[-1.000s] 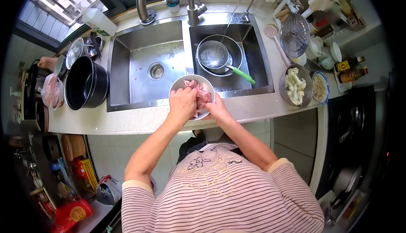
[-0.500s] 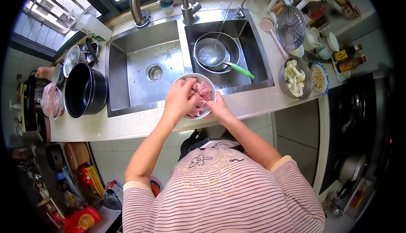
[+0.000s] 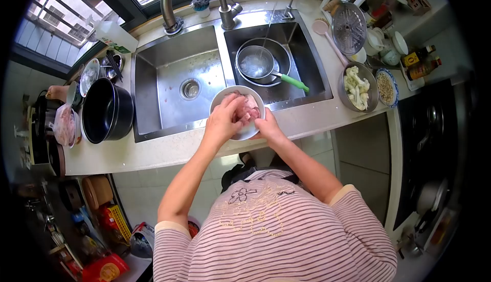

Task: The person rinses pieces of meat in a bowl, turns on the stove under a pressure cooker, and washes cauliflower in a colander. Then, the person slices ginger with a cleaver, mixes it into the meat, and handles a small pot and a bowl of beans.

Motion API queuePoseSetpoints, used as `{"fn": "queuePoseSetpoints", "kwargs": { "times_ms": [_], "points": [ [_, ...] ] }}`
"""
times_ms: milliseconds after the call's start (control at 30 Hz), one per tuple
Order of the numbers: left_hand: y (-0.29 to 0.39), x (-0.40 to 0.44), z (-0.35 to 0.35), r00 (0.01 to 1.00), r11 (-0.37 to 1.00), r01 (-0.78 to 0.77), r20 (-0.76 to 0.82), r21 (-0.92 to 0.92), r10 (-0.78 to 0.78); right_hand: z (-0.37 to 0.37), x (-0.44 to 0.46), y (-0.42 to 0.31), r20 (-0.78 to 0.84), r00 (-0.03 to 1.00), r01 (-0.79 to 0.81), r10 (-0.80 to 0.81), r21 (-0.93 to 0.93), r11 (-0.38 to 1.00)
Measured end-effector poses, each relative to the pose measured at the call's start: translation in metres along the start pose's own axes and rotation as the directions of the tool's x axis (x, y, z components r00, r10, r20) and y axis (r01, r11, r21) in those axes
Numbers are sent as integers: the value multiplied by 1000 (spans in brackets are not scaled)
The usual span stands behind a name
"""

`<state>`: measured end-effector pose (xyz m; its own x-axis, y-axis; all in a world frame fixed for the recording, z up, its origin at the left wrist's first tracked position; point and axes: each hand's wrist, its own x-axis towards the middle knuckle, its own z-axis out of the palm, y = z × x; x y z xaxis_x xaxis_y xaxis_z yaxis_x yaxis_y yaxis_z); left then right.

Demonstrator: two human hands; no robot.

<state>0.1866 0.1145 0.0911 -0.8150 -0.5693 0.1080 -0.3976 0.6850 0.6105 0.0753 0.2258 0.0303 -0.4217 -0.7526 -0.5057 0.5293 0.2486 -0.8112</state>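
Note:
A white bowl [image 3: 262, 98] of raw pink meat [image 3: 249, 109] is in front of me, above the sink's front edge. My right hand [image 3: 269, 127] grips the bowl's right side, thumb at the rim and fingers underneath. Reaching in from the left, my left hand [image 3: 223, 120] has its fingers curled over the meat; the fingertips are partly hidden among the pieces. Just beyond the bowl, in the right basin, a strainer [image 3: 255, 62] with a green handle rests over a metal pot [image 3: 284, 57], and a thin stream of water runs down into it.
The left basin [image 3: 179, 57] has a round drain. A black pot [image 3: 107, 110] and bagged food [image 3: 65, 123] stand on the left counter [image 3: 153, 151]. To the right are a metal bowl of cauliflower [image 3: 357, 88], a patterned bowl of pale grains [image 3: 386, 86] and sauce bottles [image 3: 422, 67].
My left hand has shifted back toward the bowl's left side, showing more of the meat. The meat now lies bunched toward the right, and some bare bowl bottom shows near me.

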Motion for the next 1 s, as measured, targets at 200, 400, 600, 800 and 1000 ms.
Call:
{"fn": "queuePoseSetpoints", "kwargs": {
  "times_ms": [200,400,600,800,1000],
  "points": [
    [-12,0,-7,939,860,259,-94,-440,-331,0,-2,-9,-44,996,-76,81,115,990],
    [8,10,17,977,999,-33,-212,15,35,-9,4,-32,-91,995,-34,44,113,993],
    [30,39,27,999,995,2,-48,98,3,-34,23,-55,-107,993,-46,59,117,992],
    [46,66,43,971,960,-194,-97,202,217,-59,42,-68,-125,992,11,8,149,989],
    [40,120,60,992,994,-91,-94,-57,85,-79,62,-91,-215,975,-22,51,133,991]
  ]
}}
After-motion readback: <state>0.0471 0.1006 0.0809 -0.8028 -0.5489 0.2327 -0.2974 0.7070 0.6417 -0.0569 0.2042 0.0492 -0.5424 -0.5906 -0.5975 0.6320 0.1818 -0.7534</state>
